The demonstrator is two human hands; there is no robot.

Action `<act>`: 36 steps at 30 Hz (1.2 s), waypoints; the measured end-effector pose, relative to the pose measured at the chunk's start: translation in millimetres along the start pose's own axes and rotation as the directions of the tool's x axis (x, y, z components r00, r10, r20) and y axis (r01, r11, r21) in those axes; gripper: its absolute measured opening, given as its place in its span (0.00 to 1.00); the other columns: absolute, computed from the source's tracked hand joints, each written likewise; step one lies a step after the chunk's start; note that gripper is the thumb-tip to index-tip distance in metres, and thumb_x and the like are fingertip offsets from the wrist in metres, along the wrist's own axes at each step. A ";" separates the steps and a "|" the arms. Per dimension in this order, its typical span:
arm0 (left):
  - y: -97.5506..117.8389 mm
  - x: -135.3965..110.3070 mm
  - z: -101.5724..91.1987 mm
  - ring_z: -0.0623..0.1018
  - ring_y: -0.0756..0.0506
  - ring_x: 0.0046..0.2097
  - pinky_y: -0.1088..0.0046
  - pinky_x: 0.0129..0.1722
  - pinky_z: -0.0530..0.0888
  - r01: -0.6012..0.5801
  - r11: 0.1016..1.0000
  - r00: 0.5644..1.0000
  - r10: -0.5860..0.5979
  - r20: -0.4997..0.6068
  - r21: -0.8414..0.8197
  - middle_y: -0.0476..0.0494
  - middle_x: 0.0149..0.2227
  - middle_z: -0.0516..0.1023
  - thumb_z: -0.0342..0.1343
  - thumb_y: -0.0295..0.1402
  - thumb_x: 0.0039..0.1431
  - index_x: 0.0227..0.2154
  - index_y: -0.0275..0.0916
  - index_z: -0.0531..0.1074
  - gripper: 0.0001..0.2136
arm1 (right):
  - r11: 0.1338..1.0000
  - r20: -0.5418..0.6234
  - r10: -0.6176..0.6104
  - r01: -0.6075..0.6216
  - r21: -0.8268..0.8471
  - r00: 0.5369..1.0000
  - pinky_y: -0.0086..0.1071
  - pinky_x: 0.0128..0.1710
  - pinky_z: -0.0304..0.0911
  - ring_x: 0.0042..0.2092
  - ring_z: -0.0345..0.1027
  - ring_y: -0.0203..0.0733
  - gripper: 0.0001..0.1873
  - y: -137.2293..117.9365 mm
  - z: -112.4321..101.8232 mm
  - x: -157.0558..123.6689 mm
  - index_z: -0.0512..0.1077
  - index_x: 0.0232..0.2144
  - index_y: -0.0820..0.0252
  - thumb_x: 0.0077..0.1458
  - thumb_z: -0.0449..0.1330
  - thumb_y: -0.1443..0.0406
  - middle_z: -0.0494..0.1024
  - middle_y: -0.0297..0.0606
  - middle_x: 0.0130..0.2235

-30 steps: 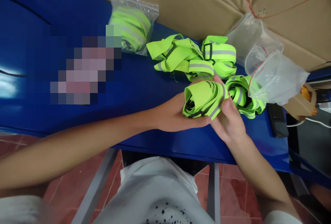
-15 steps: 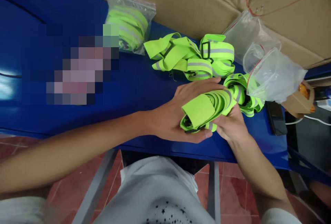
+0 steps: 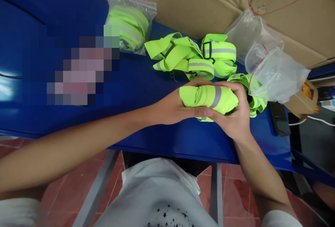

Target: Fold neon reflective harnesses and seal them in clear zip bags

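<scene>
A neon-yellow reflective strap (image 3: 206, 96), rolled into a bundle with a grey stripe across it, is held between both hands over the blue table. My left hand (image 3: 175, 106) is wrapped round its left end, the thumb along the near side. At the other end my right hand (image 3: 239, 115) cups it, its thumb meeting the left thumb. The far fingers are partly hidden behind the roll. Just beyond lie more neon straps (image 3: 180, 52) with black buckles, loosely coiled. Another coiled strap (image 3: 259, 104) shows behind my right hand, partly covered by a plastic bag.
Clear zip bags (image 3: 278, 75) lie at the right back. A zip bag with a coiled strap (image 3: 128, 24) stands at the left back. A black phone (image 3: 279, 118) rests near the right end of the blue table (image 3: 146, 143). A blurred-out patch covers the left.
The rolled strap has been turned so that its striped side faces up. My left hand has shifted slightly away from me, and my right hand now cups the right end.
</scene>
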State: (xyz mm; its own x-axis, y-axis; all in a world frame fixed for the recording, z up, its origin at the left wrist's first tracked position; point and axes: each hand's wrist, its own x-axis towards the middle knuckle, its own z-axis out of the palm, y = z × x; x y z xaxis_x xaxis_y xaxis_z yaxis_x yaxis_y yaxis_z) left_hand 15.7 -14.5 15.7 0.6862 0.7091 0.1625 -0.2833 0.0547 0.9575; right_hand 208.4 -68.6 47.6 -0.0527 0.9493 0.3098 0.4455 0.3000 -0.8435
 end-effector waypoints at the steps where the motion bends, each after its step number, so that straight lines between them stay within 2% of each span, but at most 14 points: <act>1: -2.0 -0.4 0.6 0.76 0.37 0.58 0.61 0.54 0.77 -0.014 1.000 1.000 0.014 0.010 -0.003 0.36 0.57 0.75 0.69 0.43 0.58 0.61 0.42 0.64 0.31 | 0.999 0.020 0.033 -0.034 0.039 0.999 0.53 0.55 0.72 0.53 0.73 0.56 0.33 0.9 0.9 0.0 0.72 0.52 0.48 0.45 0.77 0.52 0.77 0.39 0.52; 4: -2.8 -1.7 3.0 0.74 0.37 0.61 0.62 0.56 0.76 -0.051 0.999 0.998 0.051 0.028 -0.005 0.36 0.61 0.72 0.65 0.50 0.61 0.63 0.44 0.62 0.33 | 0.978 0.065 0.108 -0.118 0.174 0.992 0.50 0.51 0.75 0.52 0.74 0.54 0.42 3.2 4.3 -0.7 0.67 0.58 0.45 0.44 0.76 0.48 0.76 0.38 0.55; 6: -1.8 -3.1 5.0 0.74 0.37 0.61 0.61 0.56 0.76 -0.058 0.998 0.998 0.058 0.021 0.001 0.37 0.60 0.72 0.63 0.51 0.62 0.64 0.44 0.62 0.32 | 0.972 0.059 0.117 -0.126 0.200 0.991 0.50 0.51 0.75 0.52 0.75 0.54 0.43 4.4 6.2 -1.5 0.66 0.59 0.44 0.44 0.76 0.47 0.76 0.38 0.55; 10: -4.2 -6.1 7.1 0.74 0.38 0.59 0.61 0.56 0.76 -0.101 0.994 0.995 0.101 -0.012 0.037 0.37 0.59 0.72 0.64 0.48 0.63 0.63 0.45 0.62 0.30 | 0.993 0.007 0.054 -0.055 0.108 0.998 0.51 0.55 0.72 0.53 0.73 0.55 0.36 5.9 8.0 -2.8 0.72 0.53 0.48 0.43 0.77 0.50 0.77 0.39 0.53; 13: -8.2 -5.7 5.2 0.74 0.39 0.58 0.64 0.54 0.77 -0.114 0.990 0.992 0.118 -0.036 0.085 0.37 0.61 0.69 0.64 0.44 0.63 0.62 0.44 0.61 0.29 | 0.995 -0.047 0.008 -0.003 0.099 0.999 0.47 0.51 0.74 0.50 0.74 0.51 0.29 6.4 10.5 -3.5 0.73 0.49 0.48 0.47 0.76 0.52 0.78 0.37 0.50; 16: -10.3 -2.1 0.7 0.75 0.39 0.57 0.65 0.52 0.77 -0.102 0.986 0.992 0.110 -0.060 0.131 0.36 0.61 0.68 0.64 0.45 0.63 0.60 0.43 0.62 0.28 | 0.996 -0.092 0.029 -0.022 0.084 0.995 0.45 0.49 0.75 0.48 0.74 0.49 0.27 5.5 15.2 -3.8 0.73 0.48 0.49 0.49 0.75 0.53 0.78 0.37 0.48; 20: -6.1 2.8 -4.0 0.76 0.41 0.52 0.66 0.47 0.77 -0.104 0.979 0.990 0.119 -0.074 0.178 0.37 0.56 0.72 0.65 0.49 0.60 0.60 0.43 0.62 0.31 | 0.997 -0.153 0.048 -0.039 0.064 0.987 0.48 0.52 0.74 0.48 0.74 0.49 0.27 1.9 20.5 -4.4 0.73 0.47 0.50 0.48 0.75 0.52 0.78 0.37 0.47; 22: -0.7 4.5 -5.1 0.76 0.41 0.51 0.67 0.47 0.77 -0.148 0.965 0.982 0.170 -0.088 0.216 0.37 0.53 0.73 0.65 0.53 0.59 0.59 0.42 0.65 0.31 | 0.999 -0.198 0.015 -0.005 0.052 0.980 0.49 0.54 0.73 0.49 0.75 0.50 0.27 1.4 21.0 -6.2 0.73 0.48 0.50 0.48 0.76 0.54 0.78 0.37 0.47; 24: 5.7 6.0 -6.8 0.77 0.42 0.50 0.68 0.47 0.76 -0.172 0.947 0.967 0.215 -0.138 0.270 0.38 0.51 0.75 0.60 0.56 0.62 0.55 0.41 0.68 0.28 | 0.999 -0.235 -0.038 0.043 0.016 0.971 0.51 0.58 0.71 0.51 0.75 0.52 0.28 3.3 19.5 -9.2 0.73 0.51 0.49 0.49 0.76 0.57 0.79 0.38 0.49; 27: 13.5 8.5 -14.9 0.78 0.44 0.45 0.68 0.44 0.76 -0.110 0.914 0.922 0.240 -0.303 0.390 0.41 0.45 0.78 0.50 0.53 0.70 0.51 0.42 0.71 0.20 | 0.971 -0.173 -0.236 0.228 -0.064 0.956 0.54 0.60 0.71 0.56 0.75 0.56 0.28 7.9 14.6 -14.2 0.71 0.56 0.48 0.54 0.72 0.62 0.78 0.41 0.55; 30: 15.8 10.3 -30.1 0.79 0.44 0.45 0.68 0.42 0.76 -0.064 0.823 0.844 0.346 -0.409 0.564 0.43 0.44 0.78 0.53 0.48 0.70 0.50 0.44 0.71 0.15 | 0.877 0.042 -0.469 0.471 -0.095 0.882 0.51 0.56 0.76 0.59 0.74 0.55 0.24 5.4 11.4 -19.2 0.71 0.58 0.47 0.60 0.65 0.66 0.75 0.43 0.61; 32: 15.3 11.7 -39.3 0.79 0.44 0.45 0.68 0.42 0.76 -0.070 0.748 0.813 0.427 -0.397 0.660 0.42 0.45 0.79 0.54 0.45 0.70 0.51 0.45 0.70 0.14 | 0.836 0.145 -0.520 0.536 -0.117 0.842 0.44 0.55 0.78 0.59 0.75 0.50 0.22 -2.0 13.4 -24.3 0.72 0.57 0.47 0.62 0.63 0.67 0.76 0.41 0.61; 34: 16.1 16.0 -42.9 0.79 0.44 0.44 0.67 0.42 0.76 -0.089 0.665 0.810 0.482 -0.335 0.741 0.42 0.45 0.79 0.53 0.40 0.70 0.52 0.44 0.70 0.12 | 0.788 0.193 -0.574 0.601 -0.136 0.796 0.40 0.57 0.77 0.60 0.75 0.47 0.21 -10.1 20.2 -31.7 0.73 0.55 0.45 0.61 0.65 0.66 0.78 0.38 0.59; 36: 20.4 26.8 -37.9 0.79 0.43 0.46 0.65 0.45 0.76 -0.134 0.536 0.834 0.516 -0.197 0.834 0.40 0.47 0.79 0.51 0.35 0.70 0.52 0.42 0.71 0.12 | 0.706 0.229 -0.666 0.699 -0.117 0.710 0.40 0.59 0.76 0.61 0.73 0.49 0.21 -14.4 31.2 -40.2 0.75 0.52 0.43 0.56 0.69 0.62 0.80 0.36 0.56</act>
State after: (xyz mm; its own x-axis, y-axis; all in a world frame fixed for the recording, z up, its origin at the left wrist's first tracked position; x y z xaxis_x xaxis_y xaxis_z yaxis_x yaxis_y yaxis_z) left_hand 3.0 32.2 30.6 0.2937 0.7581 0.5823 0.3148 -0.6519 0.6899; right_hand 176.3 -108.2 33.6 -0.5383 0.4960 0.6813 0.3823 0.8642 -0.3271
